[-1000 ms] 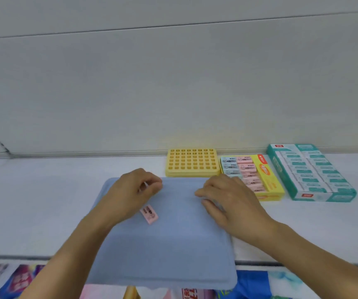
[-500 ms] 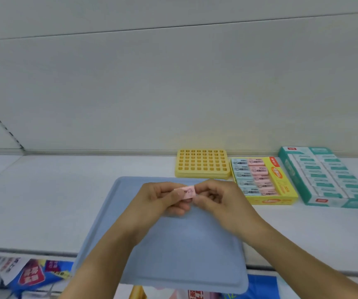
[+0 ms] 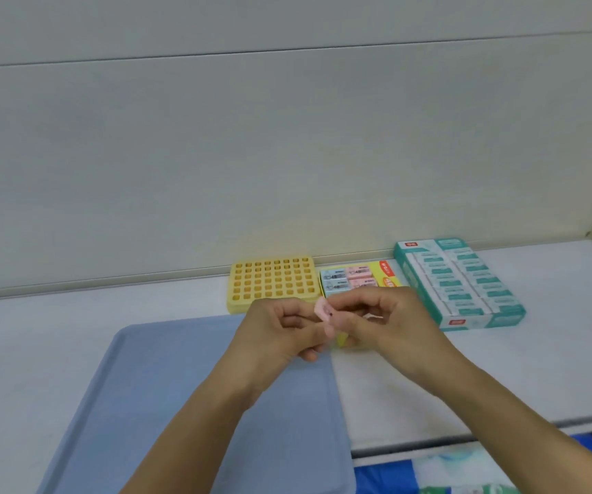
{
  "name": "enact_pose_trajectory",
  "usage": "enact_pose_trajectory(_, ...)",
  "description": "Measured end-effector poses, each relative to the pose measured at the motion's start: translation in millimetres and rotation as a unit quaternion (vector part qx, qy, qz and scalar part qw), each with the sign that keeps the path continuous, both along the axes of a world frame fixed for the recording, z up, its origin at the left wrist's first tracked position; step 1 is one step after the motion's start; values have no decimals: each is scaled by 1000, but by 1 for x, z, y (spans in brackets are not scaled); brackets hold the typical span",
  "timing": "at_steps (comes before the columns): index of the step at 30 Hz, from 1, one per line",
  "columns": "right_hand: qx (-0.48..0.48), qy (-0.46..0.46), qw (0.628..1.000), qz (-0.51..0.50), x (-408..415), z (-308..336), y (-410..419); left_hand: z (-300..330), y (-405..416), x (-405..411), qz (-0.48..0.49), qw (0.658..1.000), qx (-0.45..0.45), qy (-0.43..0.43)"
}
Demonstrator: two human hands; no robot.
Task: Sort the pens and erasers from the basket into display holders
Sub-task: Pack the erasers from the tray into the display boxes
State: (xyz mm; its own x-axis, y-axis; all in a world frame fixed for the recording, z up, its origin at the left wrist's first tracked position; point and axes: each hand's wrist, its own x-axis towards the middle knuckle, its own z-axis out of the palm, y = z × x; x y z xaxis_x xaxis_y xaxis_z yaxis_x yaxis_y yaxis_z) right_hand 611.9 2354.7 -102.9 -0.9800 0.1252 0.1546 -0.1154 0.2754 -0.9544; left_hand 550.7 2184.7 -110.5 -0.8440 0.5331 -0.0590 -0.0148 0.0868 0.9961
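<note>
A small pink eraser (image 3: 324, 311) is pinched between the fingertips of my left hand (image 3: 280, 331) and my right hand (image 3: 387, 320), held in the air. Both hands hover over the far right corner of the blue tray (image 3: 166, 404) and in front of the yellow eraser box (image 3: 353, 278), which holds pink and blue erasers and is partly hidden by my right hand. Left of that box sits the yellow grid pen holder (image 3: 272, 283), its holes showing nothing inside.
A teal box of white erasers (image 3: 460, 283) lies at the right on the white shelf (image 3: 537, 351). The grey back wall rises just behind the boxes. Colourful packages (image 3: 465, 475) show below the shelf's front edge.
My left hand lifted the pink eraser off the tray and both hands now pinch it; they have moved right and away, toward the yellow eraser box.
</note>
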Motion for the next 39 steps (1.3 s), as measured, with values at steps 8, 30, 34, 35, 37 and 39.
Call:
enact_pose_trajectory(8,186,4,981,-46,-5,8,37,-3,26,2,-21,995,-50,79)
enact_pose_trajectory(30,478,49,872,-97,-30,-25,54,-31,46,-25,-85,797,-412,434)
enact_pose_trajectory(34,467,31,878,-97,-31,-27,56,-33,46,-28,-114,790,-417,435)
enact_pose_trajectory(35,469,26,877,-99,-32,-27,57,-33,46,-29,-115,786,-417,442)
enact_pose_trajectory(37,477,16,873,-101,-32,-27,56,-33,45,-30,-114,781,-420,449)
enact_pose_trajectory(39,476,3,874,-97,-32,-26,55,-33,46,-32,-110,775,-425,454)
